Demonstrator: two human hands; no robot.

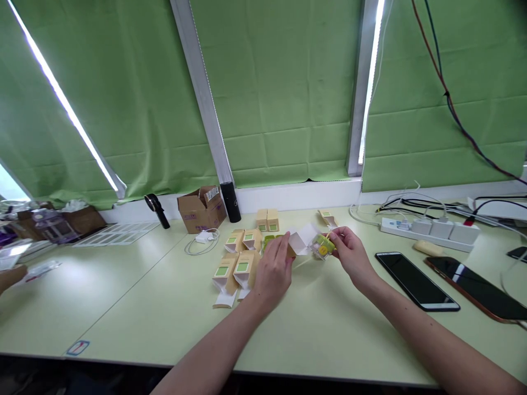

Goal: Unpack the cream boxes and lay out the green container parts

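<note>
Near the middle of the table my left hand [274,266] is closed round a small brown carton, mostly hidden by the fingers, whose white flaps [303,239] stick out to the right. Pinched in the fingertips of my right hand [351,253] is a small clear package with yellow-green contents [323,246], just beside those flaps. Several small brown cartons with green windows [242,267] stand to the left of my left hand, the nearer ones with white flaps hanging out. Behind my left fingers a bit of bright green [268,240] shows.
Two small cartons [267,220] stand farther back, and another [327,218] lies behind my right hand. A cardboard box [201,209] and a black cylinder [230,202] are at the wall. On the right are phones [416,281] and a power strip [428,233]. Another person's hand [11,276] shows far left.
</note>
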